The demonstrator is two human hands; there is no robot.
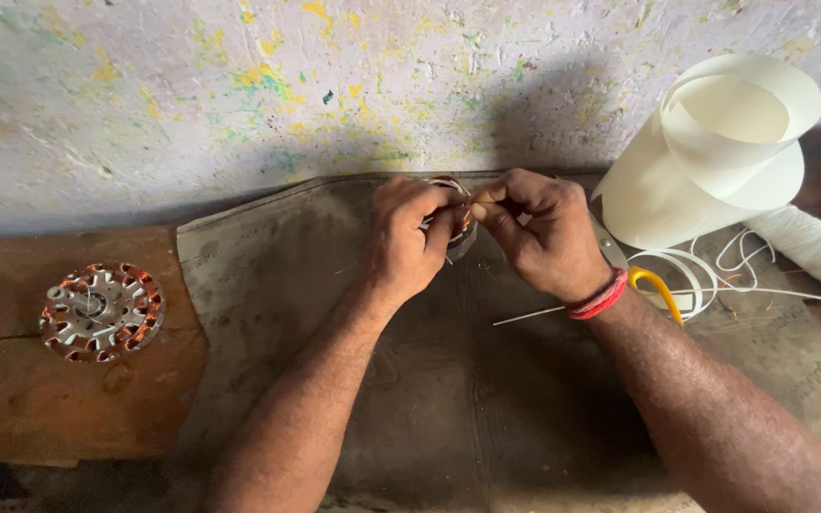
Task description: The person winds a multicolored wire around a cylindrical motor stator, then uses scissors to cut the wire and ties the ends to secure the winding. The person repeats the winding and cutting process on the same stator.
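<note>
Copper-wound and round, a small motor stator (455, 211) sits at the rear edge of the worn grey mat (334, 313), almost wholly covered by both hands. The left hand (410, 237) wraps around the stator's left side with fingers curled tight on it. The right hand (534, 233) meets it from the right, thumb and forefinger pinched narrow on a fine wire at the stator's top; what the remaining fingers hold cannot be told. A red thread band (601, 296) circles the right wrist.

A second round stator with copper windings and a silver metal core (102, 312) lies flat on the brown wooden worktop (49, 408), near the left edge and well apart from the hands.

At the rear right corner stands a loosely coiled roll of white insulating sheet (724, 152). Just beside it, towards the right edge, lies a spool of white thread (810, 245). Loose white strips (696, 271) and a pair of scissors with a yellow handle (653, 285) lie on the mat close behind the right wrist. A thin white sleeve (529, 315) runs across the mat under the right forearm.

The paint-flecked pale wall (239, 85) rises directly behind the worktop.
</note>
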